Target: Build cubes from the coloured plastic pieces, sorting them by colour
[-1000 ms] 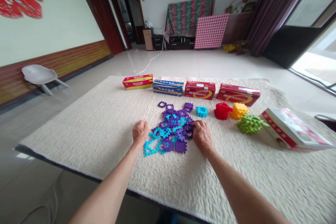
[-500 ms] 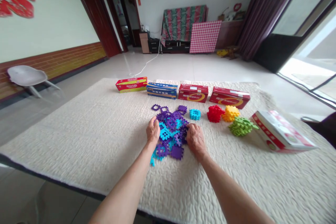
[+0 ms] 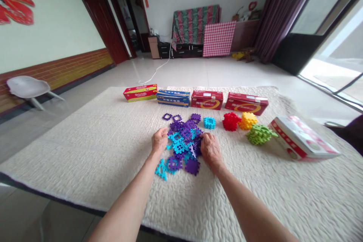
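Note:
A loose pile of purple and light-blue interlocking plastic tiles [image 3: 186, 134] lies on the pale quilted cover [image 3: 107, 140]. At the pile's left edge is my left hand [image 3: 159, 140], its fingers curled together beside a light-blue tile [image 3: 169, 143]; what they hold, if anything, is hidden. My right hand [image 3: 210, 149] rests at the right edge, fingers bent against dark purple tiles [image 3: 197, 144], the fingertips partly hidden. Closer to me lie a light-blue triangular piece [image 3: 161, 169] and a solid purple square tile [image 3: 192, 166].
Beyond the pile stand stacks of light-blue [image 3: 209, 123], red [image 3: 231, 121], yellow [image 3: 248, 120] and green tiles [image 3: 258, 134]. Several boxes line the back, among them a blue box [image 3: 173, 98]. A white and red box [image 3: 304, 138] lies at the right.
My left hand has shifted left, slightly away from the pile, and more of the light-blue triangular piece shows. My right hand stays about where it was. The view has shifted slightly.

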Demonstrator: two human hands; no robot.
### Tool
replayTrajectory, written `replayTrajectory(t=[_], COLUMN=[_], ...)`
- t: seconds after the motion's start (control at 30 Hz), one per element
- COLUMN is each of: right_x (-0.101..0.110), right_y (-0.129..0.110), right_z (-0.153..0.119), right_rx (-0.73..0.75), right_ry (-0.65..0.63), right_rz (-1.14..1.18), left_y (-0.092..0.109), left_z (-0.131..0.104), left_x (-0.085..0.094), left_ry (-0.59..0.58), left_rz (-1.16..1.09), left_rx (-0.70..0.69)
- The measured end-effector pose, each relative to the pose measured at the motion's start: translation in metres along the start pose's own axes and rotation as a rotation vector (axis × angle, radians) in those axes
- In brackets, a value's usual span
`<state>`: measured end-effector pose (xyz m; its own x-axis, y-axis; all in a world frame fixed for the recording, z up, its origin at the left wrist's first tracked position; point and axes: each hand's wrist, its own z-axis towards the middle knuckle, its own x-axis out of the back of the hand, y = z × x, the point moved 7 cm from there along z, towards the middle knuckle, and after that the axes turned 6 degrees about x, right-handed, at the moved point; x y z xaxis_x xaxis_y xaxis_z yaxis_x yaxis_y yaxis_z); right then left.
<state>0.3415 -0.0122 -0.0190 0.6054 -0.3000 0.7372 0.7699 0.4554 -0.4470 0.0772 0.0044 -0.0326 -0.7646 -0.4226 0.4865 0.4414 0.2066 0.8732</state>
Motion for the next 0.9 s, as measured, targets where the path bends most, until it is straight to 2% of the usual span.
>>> replayTrajectory(t=[0.13, 0.2, 0.33, 0.47, 0.57, 0.73, 0.9], right_x=[0.0, 0.0, 0.002, 0.008, 0.01, 0.01, 0.007], right_y=[0.0, 0.0, -0.001, 0.002, 0.005, 0.007, 0.007], right_z=[0.001, 0.001, 0.001, -0.001, -0.002, -0.001, -0.001], right_rx=[-0.003, -0.008, -0.016, -0.075, -0.111, -0.124, -0.11], right_ry=[-0.003, -0.007, -0.001, 0.064, 0.099, 0.087, 0.059], right_rz=[-0.006, -0.005, 0.026, 0.117, 0.177, 0.191, 0.191], left_y=[0.006, 0.002, -0.006, 0.001, 0.003, -0.003, -0.002], left_z=[-0.005, -0.01, -0.018, -0.022, -0.023, -0.019, -0.009], left_x=[0.027, 0.031, 0.017, -0.005, -0.009, 0.004, -0.005], left_ry=[0.163, 0.168, 0.106, -0.04, -0.131, -0.025, -0.029], left_rz=[0.27, 0.415, 0.507, 0.442, 0.371, 0.395, 0.51], left_rx=[-0.175, -0.268, -0.328, -0.404, -0.443, -0.495, -0.472])
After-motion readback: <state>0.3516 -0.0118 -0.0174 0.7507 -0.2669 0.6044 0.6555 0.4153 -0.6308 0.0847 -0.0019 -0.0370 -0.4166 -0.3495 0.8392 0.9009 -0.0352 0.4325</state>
